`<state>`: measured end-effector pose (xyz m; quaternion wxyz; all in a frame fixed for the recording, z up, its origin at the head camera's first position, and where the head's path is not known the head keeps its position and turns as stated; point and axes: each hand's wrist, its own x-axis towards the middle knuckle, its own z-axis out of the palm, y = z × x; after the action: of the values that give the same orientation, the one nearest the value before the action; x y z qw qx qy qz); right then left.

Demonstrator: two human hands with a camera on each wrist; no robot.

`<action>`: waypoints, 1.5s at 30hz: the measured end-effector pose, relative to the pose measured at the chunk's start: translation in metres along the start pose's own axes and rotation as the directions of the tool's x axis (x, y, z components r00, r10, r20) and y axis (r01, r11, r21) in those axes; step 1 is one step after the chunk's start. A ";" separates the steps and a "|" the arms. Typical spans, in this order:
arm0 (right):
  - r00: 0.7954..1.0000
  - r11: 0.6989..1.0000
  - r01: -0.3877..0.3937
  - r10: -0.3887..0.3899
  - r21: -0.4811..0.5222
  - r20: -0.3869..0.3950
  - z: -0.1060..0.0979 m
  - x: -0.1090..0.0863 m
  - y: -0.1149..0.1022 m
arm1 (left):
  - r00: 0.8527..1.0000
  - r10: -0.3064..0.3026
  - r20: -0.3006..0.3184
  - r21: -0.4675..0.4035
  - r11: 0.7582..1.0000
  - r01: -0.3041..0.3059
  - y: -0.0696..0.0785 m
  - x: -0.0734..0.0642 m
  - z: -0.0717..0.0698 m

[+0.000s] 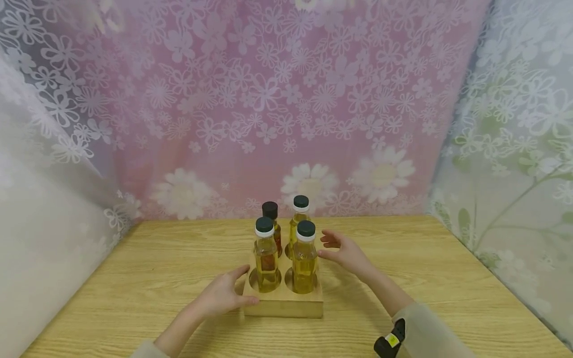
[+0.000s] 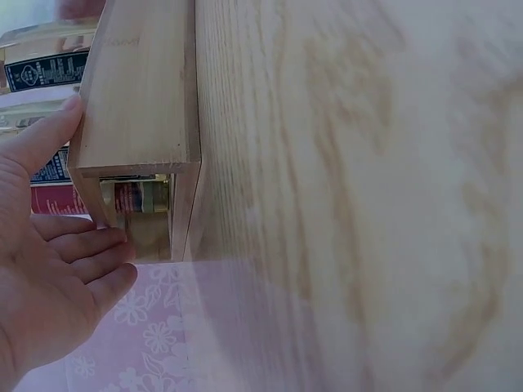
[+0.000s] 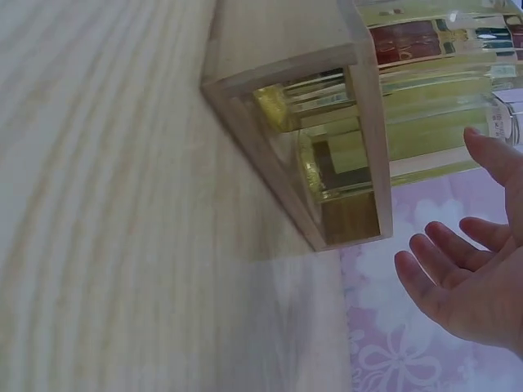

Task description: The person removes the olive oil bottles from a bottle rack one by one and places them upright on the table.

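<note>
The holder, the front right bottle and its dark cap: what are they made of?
The holder looks like smooth pale wood, with faint grain. The front right bottle is glossy and see-through, maybe glass, maybe plastic. Its dark cap is probably plastic, plain and evenly coloured.

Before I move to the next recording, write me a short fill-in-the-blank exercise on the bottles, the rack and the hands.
1. The rack holds ____ bottles.
2. The ____ hand touches the rack.
3. White bands show below the caps of ____ of the bottles.
4. In the head view, a black device shows at the person's ____ sleeve.

Missing words: four; left; three; right.
</note>
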<state>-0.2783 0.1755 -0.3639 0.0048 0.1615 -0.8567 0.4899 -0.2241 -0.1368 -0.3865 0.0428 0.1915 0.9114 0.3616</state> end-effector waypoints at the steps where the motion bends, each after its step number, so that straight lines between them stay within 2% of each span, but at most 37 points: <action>1: 1.000 1.000 -0.001 0.001 0.001 0.006 0.000 0.003 -0.001 | 1.000 -0.001 -0.002 0.002 1.000 0.001 0.000 0.000 0.000; 11: 1.000 1.000 -0.008 0.008 0.021 0.023 0.010 0.029 -0.013 | 1.000 0.001 0.007 -0.021 1.000 -0.001 0.000 0.001 -0.001; 18: 1.000 1.000 0.000 0.000 0.014 -0.011 0.019 0.039 -0.017 | 1.000 0.006 0.010 -0.029 1.000 -0.005 -0.001 0.001 0.000; 27: 0.998 0.999 -0.007 0.010 0.044 -0.062 0.022 0.041 -0.017 | 1.000 0.007 0.000 -0.023 1.000 -0.007 -0.002 0.000 0.001; 39: 0.987 1.000 -0.003 0.004 0.003 -0.158 0.025 0.038 -0.017 | 1.000 -0.001 0.006 -0.034 0.999 0.001 0.000 -0.002 0.001; 45: 0.990 0.990 -0.021 0.040 0.138 -0.136 0.018 0.039 -0.022 | 1.000 -0.015 0.001 -0.056 0.998 0.015 -0.001 -0.004 0.002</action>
<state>-0.3062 0.1397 -0.3487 0.0457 0.1140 -0.8212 0.5573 -0.2205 -0.1378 -0.3884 0.0512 0.1833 0.9024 0.3865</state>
